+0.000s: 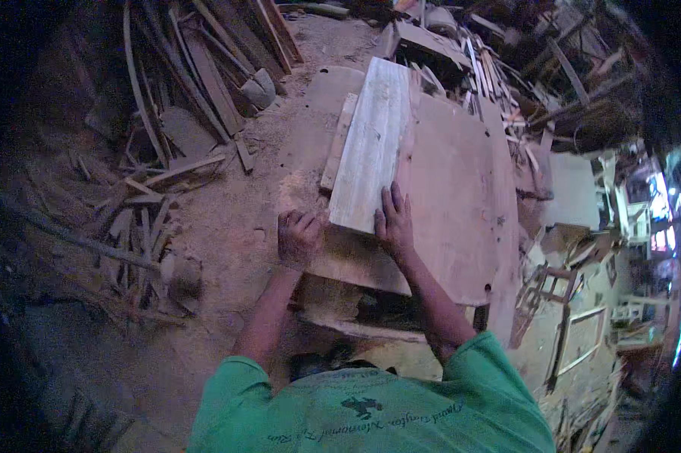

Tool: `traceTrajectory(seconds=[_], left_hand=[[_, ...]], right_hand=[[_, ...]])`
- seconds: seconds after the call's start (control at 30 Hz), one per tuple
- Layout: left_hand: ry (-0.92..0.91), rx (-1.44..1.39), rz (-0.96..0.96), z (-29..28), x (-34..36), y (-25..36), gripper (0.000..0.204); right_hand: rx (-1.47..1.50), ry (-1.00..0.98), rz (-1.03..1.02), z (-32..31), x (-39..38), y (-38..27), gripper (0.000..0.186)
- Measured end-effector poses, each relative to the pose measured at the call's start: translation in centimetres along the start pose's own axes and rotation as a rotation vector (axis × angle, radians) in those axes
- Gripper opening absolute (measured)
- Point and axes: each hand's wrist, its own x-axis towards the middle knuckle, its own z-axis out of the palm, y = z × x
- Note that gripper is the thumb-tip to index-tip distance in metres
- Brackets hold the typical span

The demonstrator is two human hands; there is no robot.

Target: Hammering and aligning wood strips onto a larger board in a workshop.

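A thick pale wooden plank (372, 140) lies lengthwise on a wide wooden work table (454, 196), pointing away from me. My right hand (395, 223) rests at the plank's near right corner, its fingers stretched forward along the edge and the thumb apart. Just left of the plank's near end is my left hand (300, 238), its fingers curled closed at the table's left side. Whatever it may hold is hidden inside the fingers. A narrow wooden strip (339, 143) runs along the plank's left side.
Sawdust covers the ground (242, 219) to the left. Long boards (197, 75) lean at the far left, above scattered offcuts (140, 226). A heap of scrap wood (484, 68) lies beyond the table. Wooden frames (582, 340) stand at the right.
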Motion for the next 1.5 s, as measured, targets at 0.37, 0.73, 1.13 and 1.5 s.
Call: traceTrajectory(seconds=[0.37,0.73,1.13,1.5], left_hand=[[0.01,0.003,-0.051,-0.8,-0.6,1.4,0.023],[0.03,-0.148,-0.146,-0.1,-0.2,-0.1,0.028],[-0.042,-0.191,-0.12,2.1,0.8,-2.1,0.035],[-0.052,-0.214,-0.159,2.3,2.9,-2.6,0.038]], right_hand=[[0.102,-0.063,0.098,0.6,-0.7,-0.2,0.054],[0.023,-0.078,0.056,0.9,0.3,-0.2,0.055],[0.018,-0.131,0.109,1.3,1.9,0.6,0.056],[0.04,-0.137,0.156,1.0,3.4,0.8,0.055]])
